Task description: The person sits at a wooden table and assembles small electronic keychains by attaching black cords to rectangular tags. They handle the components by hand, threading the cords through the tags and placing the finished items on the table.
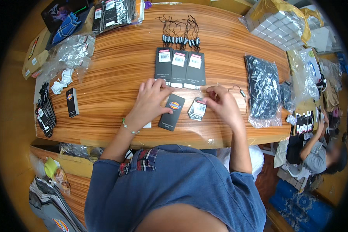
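Head view: left hand (pixel 150 101) flat, fingers open, pressing a black hang tag (pixel 172 112) on the wooden counter (pixel 116 69). Right hand (pixel 220 102) pinches a small tag stack (pixel 197 110) just right of it. Three tags (pixel 180 68) lie beyond.

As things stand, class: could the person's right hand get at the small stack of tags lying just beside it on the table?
Probably yes. The right hand already rests at the small stack of tags, fingertips touching its upper edge, and nothing lies between them. The left hand is busy on the black tag alongside, clear of the stack.
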`<state>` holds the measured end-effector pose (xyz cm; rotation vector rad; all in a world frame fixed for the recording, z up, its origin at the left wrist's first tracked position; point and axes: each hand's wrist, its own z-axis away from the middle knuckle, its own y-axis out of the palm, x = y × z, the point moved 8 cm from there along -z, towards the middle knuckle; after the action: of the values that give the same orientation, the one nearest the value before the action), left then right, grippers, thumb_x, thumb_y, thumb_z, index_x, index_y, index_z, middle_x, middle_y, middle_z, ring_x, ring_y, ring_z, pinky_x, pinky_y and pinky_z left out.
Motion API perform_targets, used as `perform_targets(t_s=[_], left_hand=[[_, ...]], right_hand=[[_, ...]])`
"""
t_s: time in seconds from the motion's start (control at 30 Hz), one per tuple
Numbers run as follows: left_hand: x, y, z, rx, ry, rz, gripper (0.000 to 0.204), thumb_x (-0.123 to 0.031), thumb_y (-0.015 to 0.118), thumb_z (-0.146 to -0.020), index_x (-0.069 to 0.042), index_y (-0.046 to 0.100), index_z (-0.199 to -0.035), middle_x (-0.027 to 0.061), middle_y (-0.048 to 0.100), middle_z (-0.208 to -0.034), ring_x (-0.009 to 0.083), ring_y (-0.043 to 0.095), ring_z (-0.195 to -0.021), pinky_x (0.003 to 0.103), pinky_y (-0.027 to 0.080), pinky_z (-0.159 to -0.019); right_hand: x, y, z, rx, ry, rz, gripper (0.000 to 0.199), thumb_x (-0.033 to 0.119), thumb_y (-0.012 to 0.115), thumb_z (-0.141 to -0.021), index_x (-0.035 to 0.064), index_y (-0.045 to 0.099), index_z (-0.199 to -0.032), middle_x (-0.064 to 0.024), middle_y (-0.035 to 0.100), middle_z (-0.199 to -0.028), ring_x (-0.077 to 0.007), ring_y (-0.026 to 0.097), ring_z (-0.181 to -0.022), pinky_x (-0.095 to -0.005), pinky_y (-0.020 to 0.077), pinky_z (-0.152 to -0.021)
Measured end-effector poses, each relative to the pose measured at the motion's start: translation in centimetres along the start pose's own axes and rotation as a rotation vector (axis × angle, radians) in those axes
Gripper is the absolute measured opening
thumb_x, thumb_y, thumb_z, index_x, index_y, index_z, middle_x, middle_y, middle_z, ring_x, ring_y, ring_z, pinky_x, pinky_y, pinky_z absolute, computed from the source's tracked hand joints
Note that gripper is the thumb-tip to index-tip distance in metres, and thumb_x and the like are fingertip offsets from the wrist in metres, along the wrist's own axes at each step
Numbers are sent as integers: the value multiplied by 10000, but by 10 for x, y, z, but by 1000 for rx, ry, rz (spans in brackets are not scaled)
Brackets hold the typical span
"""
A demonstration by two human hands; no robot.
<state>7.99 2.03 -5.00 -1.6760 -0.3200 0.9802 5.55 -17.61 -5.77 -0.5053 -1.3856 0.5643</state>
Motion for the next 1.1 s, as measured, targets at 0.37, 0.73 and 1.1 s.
perform_targets(t_s=[0.37, 0.73, 1.1], left_hand=[[1, -1, 7, -103, 75, 39, 534, -345, 751, -559, -112, 632, -1025, 33, 457, -930, 227, 406, -911, 359, 329, -847], [8, -7, 9, -120, 8, 45, 499, -324, 753, -572, -89, 631, -995, 30, 507, -931, 223, 420, -936, 362, 327, -872], [14, -2, 17, -167, -49, 62, 453, -320, 763, -563, -73, 621, -914, 13, 545, -921, 224, 430, -928, 356, 334, -882]], right_hand=[[0, 19, 35, -126, 3, 32, 337, 81, 727, -663, -13, 609, -965, -91, 558, -835, -202, 571, -719, -291, 476, -651], [-31, 23, 33, -172, 127, -343, 249, 14, 690, -685, -6, 597, -915, -97, 551, -772, -194, 524, -657, -285, 442, -602], [-28, 18, 32, -264, 44, -275, 187, 2, 671, -729, -21, 604, -902, -21, 528, -672, -78, 442, -585, -210, 407, -560]])
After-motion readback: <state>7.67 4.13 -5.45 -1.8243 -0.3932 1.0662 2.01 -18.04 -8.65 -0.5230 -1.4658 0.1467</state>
